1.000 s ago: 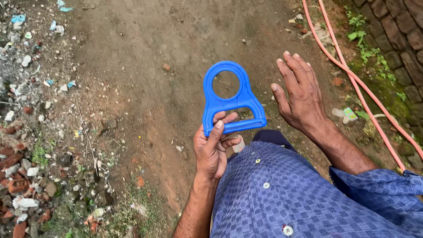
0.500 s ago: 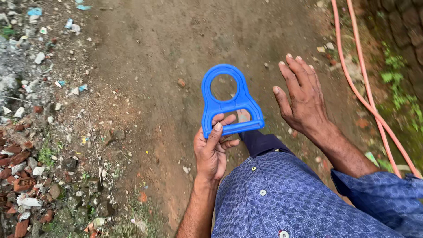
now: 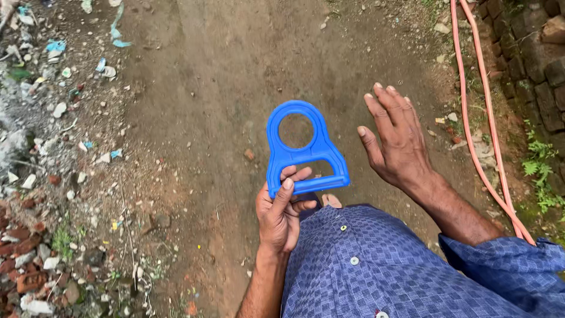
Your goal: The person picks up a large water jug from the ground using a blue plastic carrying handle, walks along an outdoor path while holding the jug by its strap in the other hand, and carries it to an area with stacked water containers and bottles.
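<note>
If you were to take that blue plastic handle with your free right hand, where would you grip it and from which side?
Probably by the ring end of the blue plastic handle, coming from the right. The left hand pinches the straight bar at the lower left corner, so the round loop at the far end stands free. The right hand hovers open beside it, apart, and fingers could hook through the hole.

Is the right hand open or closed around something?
Open and empty: the right hand is spread flat, fingers extended, apart from the blue plastic handle gripped by the left hand.
</note>
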